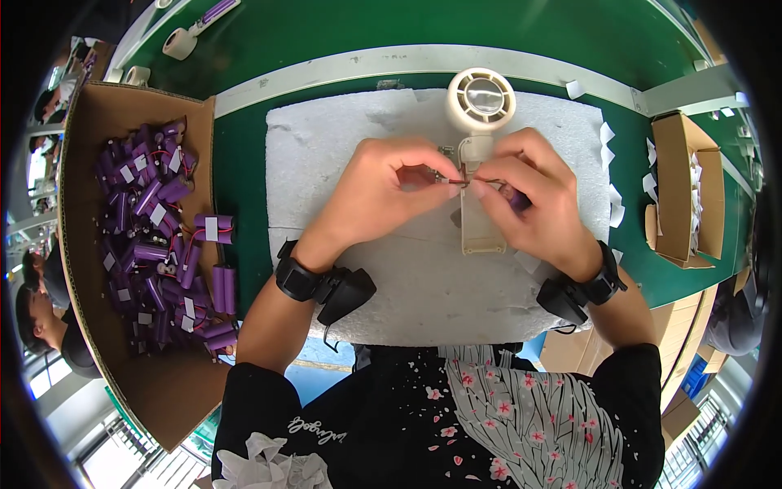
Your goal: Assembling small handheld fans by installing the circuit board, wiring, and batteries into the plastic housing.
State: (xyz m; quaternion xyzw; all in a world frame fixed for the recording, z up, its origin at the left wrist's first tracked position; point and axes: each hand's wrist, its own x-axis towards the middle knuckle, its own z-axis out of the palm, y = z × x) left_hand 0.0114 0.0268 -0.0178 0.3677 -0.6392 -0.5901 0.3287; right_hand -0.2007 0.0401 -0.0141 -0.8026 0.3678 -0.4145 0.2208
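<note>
A shallow cardboard box (122,244) sits at the person's left on a green bench (244,163), holding a loose heap of purple cylindrical batteries (155,236) with white labels and thin red and black wires. A smaller open cardboard box (688,191) stands at the far right; white slips show inside it, and more white paper scraps (612,204) lie beside it.

In the middle lies a white foam pad (423,269). On it rests a cream handheld fan (479,155), round grille pointing away from the person, its handle shell open and facing up.

Both forearms reach in from below, each with a black wrist strap. The left hand (375,196) and right hand (533,200) meet over the fan's handle, fingers curled and pinched on thin wires (458,181) between them. A purple battery (518,199) peeks out under the right hand's fingers.
</note>
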